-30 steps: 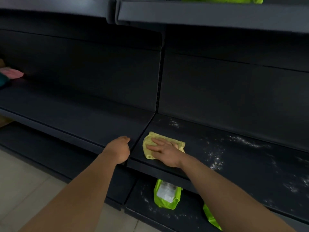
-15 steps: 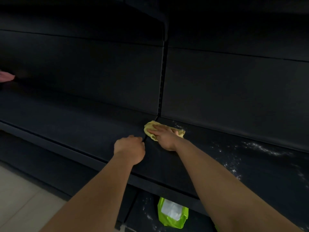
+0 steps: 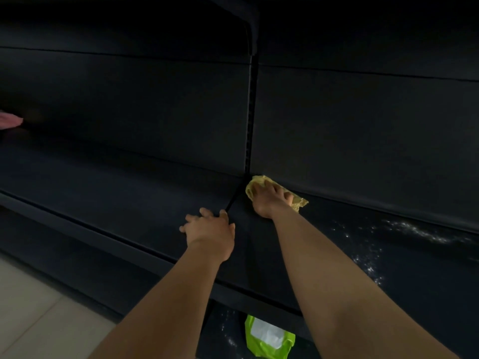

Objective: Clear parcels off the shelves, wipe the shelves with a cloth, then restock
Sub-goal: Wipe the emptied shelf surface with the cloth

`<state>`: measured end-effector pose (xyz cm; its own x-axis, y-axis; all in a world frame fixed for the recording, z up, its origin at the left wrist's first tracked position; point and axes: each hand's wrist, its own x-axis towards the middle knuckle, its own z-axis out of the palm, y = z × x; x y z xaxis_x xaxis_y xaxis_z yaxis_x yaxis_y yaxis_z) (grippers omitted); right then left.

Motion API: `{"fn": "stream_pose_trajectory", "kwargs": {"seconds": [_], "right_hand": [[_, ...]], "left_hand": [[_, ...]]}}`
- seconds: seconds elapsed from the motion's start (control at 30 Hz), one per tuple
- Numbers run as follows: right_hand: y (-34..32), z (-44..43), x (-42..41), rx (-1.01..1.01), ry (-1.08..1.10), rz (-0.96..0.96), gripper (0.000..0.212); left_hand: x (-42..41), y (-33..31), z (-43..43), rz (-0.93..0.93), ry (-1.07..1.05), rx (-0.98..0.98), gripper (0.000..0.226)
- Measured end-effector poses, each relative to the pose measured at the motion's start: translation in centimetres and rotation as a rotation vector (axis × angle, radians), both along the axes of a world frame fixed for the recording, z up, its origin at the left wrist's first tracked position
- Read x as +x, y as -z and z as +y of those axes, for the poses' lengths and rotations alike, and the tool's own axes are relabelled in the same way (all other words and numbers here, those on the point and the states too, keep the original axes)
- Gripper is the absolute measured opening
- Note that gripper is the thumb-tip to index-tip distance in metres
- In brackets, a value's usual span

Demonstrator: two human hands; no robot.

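Pale floor tiles (image 3: 31, 320) fill the lower left corner of my feed. White specks (image 3: 420, 233) lie scattered at the right, mid-frame and lower. A slotted upright (image 3: 250, 112) runs down the centre between dark back panels (image 3: 129, 99). At the left edge I see something pink (image 3: 9, 120), too cropped to identify.

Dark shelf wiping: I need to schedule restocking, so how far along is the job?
Done: the dark metal shelf bears no parcels around the hands. In hand: the right hand presses a crumpled yellow cloth into the back corner, and the left hand rests flat on the shelf. Left: white powder scattered to the right, the lower shelf with its green packet, then restocking.
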<state>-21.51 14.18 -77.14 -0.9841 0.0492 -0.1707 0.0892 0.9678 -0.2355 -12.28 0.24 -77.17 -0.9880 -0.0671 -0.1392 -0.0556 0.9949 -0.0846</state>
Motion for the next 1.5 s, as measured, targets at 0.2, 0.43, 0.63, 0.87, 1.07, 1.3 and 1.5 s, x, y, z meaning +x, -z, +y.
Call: {"fn": "stream_pose_trajectory", "kwargs": {"seconds": [0.2,0.43,0.63,0.87,1.07,1.3,1.5], "right_hand": [[0.1,5.2,2.9,0.004,0.154,-0.058,0.066],[-1.8,8.2,6.9,-0.053,0.482,-0.032,0.056],[-3.0,2.0,10.1,-0.121,0.38,-0.052,0.062],[-2.2,0.4,12.1,0.365,-0.084,0.072,0.044],[0.1,5.6,14.6,0.191,0.093,0.105,0.046],[-0.6,11.8,18.7,0.155,0.403,0.05,0.044],[-2.6,6.9,19.2,0.019,0.294,0.234,0.044]], "left_hand": [[0.1,0.3,-0.1,0.006,-0.003,0.022,0.055],[0.4,-0.5,-0.9,-0.041,0.039,0.037,0.057],[2.6,-1.4,-2.7,-0.068,0.137,0.225,0.058],[6.0,-0.8,-2.3,0.006,0.206,0.249,0.049],[6.8,-0.1,-1.7,-0.053,0.189,0.199,0.052],[7.5,-0.2,-1.0,-0.071,0.163,0.162,0.052],[8.8,0.3,-0.1,0.071,0.261,0.233,0.05]]}}
